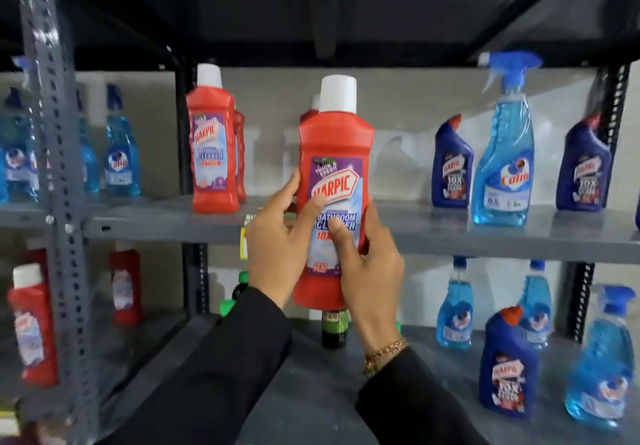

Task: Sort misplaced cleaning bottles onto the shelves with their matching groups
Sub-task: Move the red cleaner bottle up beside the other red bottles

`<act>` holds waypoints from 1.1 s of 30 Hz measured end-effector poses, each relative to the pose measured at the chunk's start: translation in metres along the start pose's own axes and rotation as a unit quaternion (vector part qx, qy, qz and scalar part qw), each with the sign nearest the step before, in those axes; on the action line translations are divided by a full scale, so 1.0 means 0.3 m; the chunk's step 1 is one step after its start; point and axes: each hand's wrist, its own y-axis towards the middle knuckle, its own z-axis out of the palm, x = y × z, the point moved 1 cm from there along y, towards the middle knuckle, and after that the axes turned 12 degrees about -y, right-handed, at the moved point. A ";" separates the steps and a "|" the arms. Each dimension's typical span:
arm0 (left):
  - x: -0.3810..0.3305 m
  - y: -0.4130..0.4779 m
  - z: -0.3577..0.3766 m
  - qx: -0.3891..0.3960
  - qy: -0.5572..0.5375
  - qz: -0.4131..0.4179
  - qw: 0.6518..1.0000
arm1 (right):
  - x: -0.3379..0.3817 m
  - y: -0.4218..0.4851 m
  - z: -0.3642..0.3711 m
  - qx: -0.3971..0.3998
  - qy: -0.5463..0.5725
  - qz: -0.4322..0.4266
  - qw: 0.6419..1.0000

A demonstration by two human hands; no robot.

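Red plastic Harpic bottle with white cap (332,181) held upright, left hand (277,243) and right hand (370,271) both wrapped round its lower body. Red bottles (213,153) stand up-left of hands. Risk: knocking them over when setting it down.

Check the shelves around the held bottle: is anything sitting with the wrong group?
Yes. On the upper shelf, a light blue Colin spray bottle stands between two dark blue Harpic bottles. Both hands hold a red Harpic bathroom cleaner. Nothing looks spilled or tipped.
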 end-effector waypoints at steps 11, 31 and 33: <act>0.036 0.419 0.029 0.104 0.032 -0.023 0.994 | 0.076 0.415 0.159 0.024 -0.040 0.005 0.999; 0.142 0.476 0.052 0.118 0.034 -0.094 0.988 | -0.033 0.501 0.249 0.095 0.014 0.065 0.993; 0.140 0.465 0.055 0.121 0.036 -0.096 0.987 | -0.033 0.494 0.248 0.095 0.017 0.070 0.993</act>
